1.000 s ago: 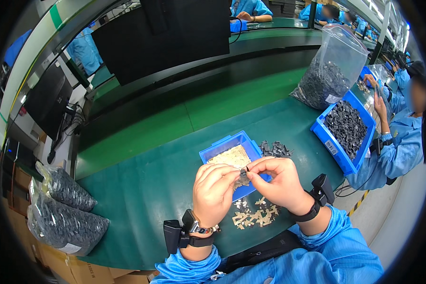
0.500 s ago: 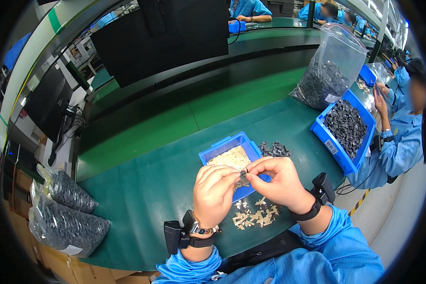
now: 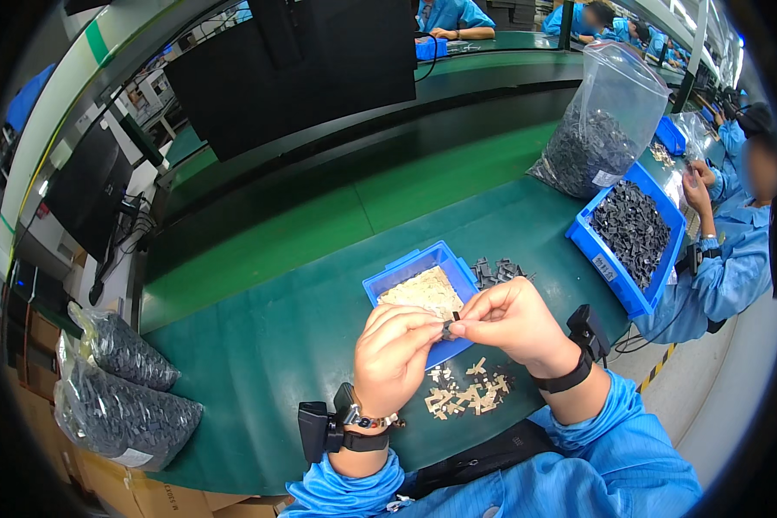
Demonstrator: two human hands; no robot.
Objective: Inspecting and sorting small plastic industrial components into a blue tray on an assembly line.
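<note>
left hand (image 3: 392,357): fingertips pinching small dark part (image 3: 447,330) | right hand (image 3: 520,326): thumb and forefinger on it from the right, black sliver (image 3: 456,316) upright there | part lies between hands, neither nearer; long axis too small to tell | behind: blue bin (image 3: 447,258), beige pieces (image 3: 423,292) inside | bench (image 3: 293,371) beneath

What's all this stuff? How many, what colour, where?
Table: one, green, centre
Near bin: one, blue, centre
Beige pieces: many, beige, in and before near bin
Big bin: one, blue, right
Dark pieces: many, dark, in big bin and beside near bin
Filled bags: three, clear, two left, one upper right
Panels: two, black, top, left
Workers: several, blue clothes, right, top
Small part: one, dark, held
Left fingers: one set, bare, on small part
Right fingers: one set, bare, on small part
</note>
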